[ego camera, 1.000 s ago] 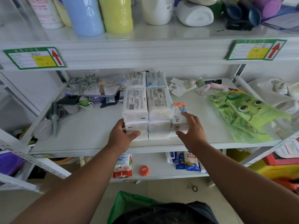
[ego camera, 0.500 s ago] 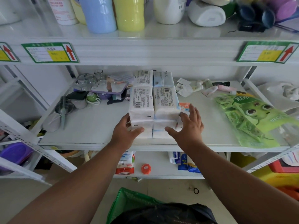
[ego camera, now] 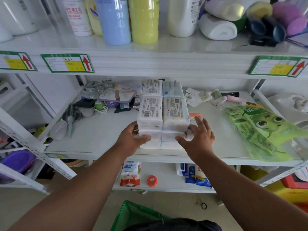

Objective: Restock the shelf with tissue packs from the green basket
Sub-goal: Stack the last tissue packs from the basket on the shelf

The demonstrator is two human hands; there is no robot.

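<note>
- Left hand (ego camera: 133,139): at frame centre, fingers and thumb curled round the left front corner of the stacked white plastic-wrapped tissue packs (ego camera: 150,114); the lower packs are gripped.
- Right hand (ego camera: 199,136): just right of centre, fingers spread and nearly straight, laid against the right side and front of the same stack; nothing is enclosed by it.
- Tissue packs: set in two columns several high, at the front middle of the white metal shelf (ego camera: 103,134), with a second row directly behind. A small orange-printed pack (ego camera: 194,116) is seen touching the stack's right side, partly hidden by the right hand.
- Green plastic basket (ego camera: 133,215): at bottom centre of the frame, on the floor below the shelf; its contents are hidden by a dark object in front.
- Green cartoon-printed bag (ego camera: 260,130): lying flat at right of the frame, well apart from the stack.
- Step in hand, as judged: the placed packs are being squared and steadied.
- Next move, as judged: both hands are to be released without toppling the columns, then the basket is to be reached for any further packs.
</note>
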